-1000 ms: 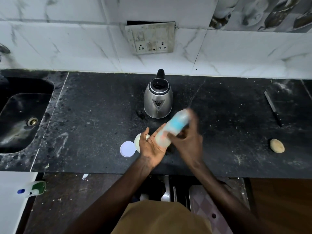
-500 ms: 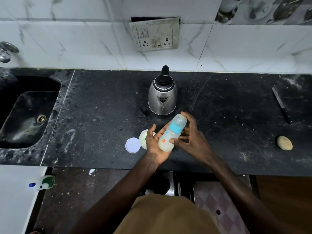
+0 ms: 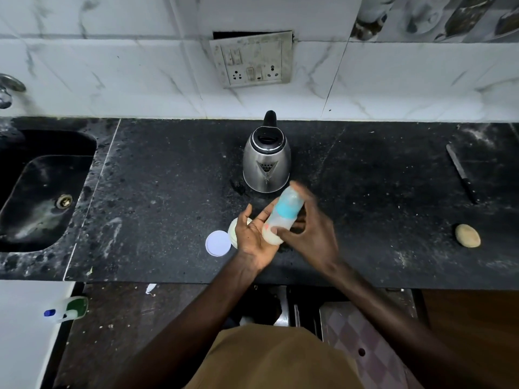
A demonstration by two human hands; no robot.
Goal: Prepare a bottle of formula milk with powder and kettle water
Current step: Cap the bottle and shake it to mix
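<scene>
Pale blue at the collar, milky at the base: bottle [image 3: 283,217], capped and tilted, held just above the bench [image 3: 168,178], near side of the kettle [image 3: 266,167]. Laid against the straight, flat fingers of the left hand [image 3: 252,237]; gripped by the thumb and curled fingers of the right hand [image 3: 314,234], blurred. Looks like the mixing step. Next, probably: keep a firm hold, then stand it upright clear of the powder tin [image 3: 233,228] and lid [image 3: 218,243], just left.
</scene>
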